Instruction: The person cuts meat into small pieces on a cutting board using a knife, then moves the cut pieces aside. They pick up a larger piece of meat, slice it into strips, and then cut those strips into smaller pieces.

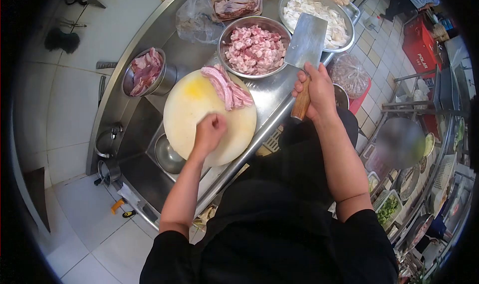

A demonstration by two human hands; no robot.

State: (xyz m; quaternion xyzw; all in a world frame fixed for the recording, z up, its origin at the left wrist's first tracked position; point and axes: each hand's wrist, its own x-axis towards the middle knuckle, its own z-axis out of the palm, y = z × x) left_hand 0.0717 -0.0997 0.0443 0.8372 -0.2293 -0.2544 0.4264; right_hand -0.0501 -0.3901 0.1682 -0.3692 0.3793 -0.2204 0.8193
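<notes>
My right hand [320, 90] grips the wooden handle of a cleaver [306, 40], its broad blade raised beside the bowl of meat and pointing away from me. Over the round cutting board [184, 127], my left hand [212, 133] is curled into a loose fist, slightly blurred, with nothing visible in it. Strips of pork belly [227, 87] lie on the board's far side, apart from both hands. A yellow stain marks the board near the meat. Just beyond stands a steel bowl [223, 34] filled with chopped pork [255, 49].
A steel pot [167, 79] of meat stands left of the board, by the sink [132, 149]. Behind are a plastic bag [197, 19], packed meat [237, 3] and a colander [348, 45] of pale pieces. Crowded shelving [414, 104] and a red crate [418, 47] are at right.
</notes>
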